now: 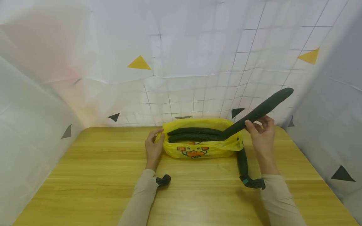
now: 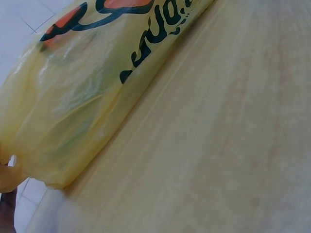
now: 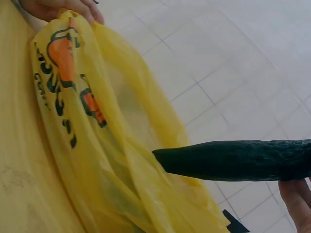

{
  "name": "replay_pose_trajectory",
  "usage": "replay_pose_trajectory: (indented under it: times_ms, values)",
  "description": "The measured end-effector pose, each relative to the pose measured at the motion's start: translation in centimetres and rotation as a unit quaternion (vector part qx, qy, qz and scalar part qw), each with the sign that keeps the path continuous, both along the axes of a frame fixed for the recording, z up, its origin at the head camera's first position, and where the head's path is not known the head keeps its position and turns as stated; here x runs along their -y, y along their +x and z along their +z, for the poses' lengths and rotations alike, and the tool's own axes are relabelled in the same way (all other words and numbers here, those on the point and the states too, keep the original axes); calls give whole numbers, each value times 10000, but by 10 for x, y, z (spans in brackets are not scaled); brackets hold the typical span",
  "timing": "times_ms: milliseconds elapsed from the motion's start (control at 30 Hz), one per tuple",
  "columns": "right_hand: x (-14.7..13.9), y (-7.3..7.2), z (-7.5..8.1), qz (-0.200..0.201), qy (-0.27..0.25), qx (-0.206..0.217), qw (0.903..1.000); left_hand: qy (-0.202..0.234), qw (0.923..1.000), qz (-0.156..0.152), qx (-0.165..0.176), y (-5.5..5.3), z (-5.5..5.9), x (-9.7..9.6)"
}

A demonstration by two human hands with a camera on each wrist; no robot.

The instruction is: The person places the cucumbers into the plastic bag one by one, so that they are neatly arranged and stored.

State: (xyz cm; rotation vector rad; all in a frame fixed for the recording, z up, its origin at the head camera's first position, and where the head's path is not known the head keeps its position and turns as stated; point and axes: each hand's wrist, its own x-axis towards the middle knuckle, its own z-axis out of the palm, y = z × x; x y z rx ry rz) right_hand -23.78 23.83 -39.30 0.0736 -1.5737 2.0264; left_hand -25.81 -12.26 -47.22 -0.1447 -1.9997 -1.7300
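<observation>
A yellow plastic bag (image 1: 223, 152) with a printed cartoon figure lies on its base with its mouth spread open. Two dark green cucumbers (image 1: 195, 137) are side by side inside it. At the bag's left end, my left hand (image 1: 154, 149) holds the edge between thumb and fingers. My right hand (image 1: 263, 138) grips a long cucumber (image 1: 266, 106) around its middle. That cucumber slants down to the left, its lower end over the right side of the bag's mouth. In the right wrist view, the cucumber's tip (image 3: 167, 160) overlaps the bag's rim.
One more cucumber (image 1: 242, 161) lies on the wooden table (image 1: 198, 194) beside the bag's right end, partly behind the right wrist camera (image 1: 253, 182). White sheeting (image 1: 183, 62) with grid lines and triangles rises behind the table.
</observation>
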Motion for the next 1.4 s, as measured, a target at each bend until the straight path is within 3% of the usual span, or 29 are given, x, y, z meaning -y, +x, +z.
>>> replay_pose_trajectory:
  times_ms: [167, 500, 700, 867, 1067, 1267, 1400]
  values:
    - [8, -1, -4, 65, 268, 105, 9996, -55, 10000, -6, -12, 7, 9, -1]
    - [19, 3, -3, 83, 1003, 578, 9932, -105, 9999, 76, -79, 6, 8, -2]
    - [25, 12, 7, 177, 1430, 656, 9874, -31, 10000, 28, 40, 7, 8, -2]
    - [25, 10, 4, 207, 1727, 505, 9835, -2, 10000, -20, 30, 7, 8, -1]
    - [27, 13, 7, 281, 2221, 347, 9740, -26, 10000, -24, -48, 7, 7, -1]
    - [31, 19, 13, 269, 2947, 429, 9542, -16, 10000, -22, -73, 6, 8, -1]
    - [34, 21, 15, 288, 3160, 482, 9471, -23, 9999, -21, -104, 6, 8, -1]
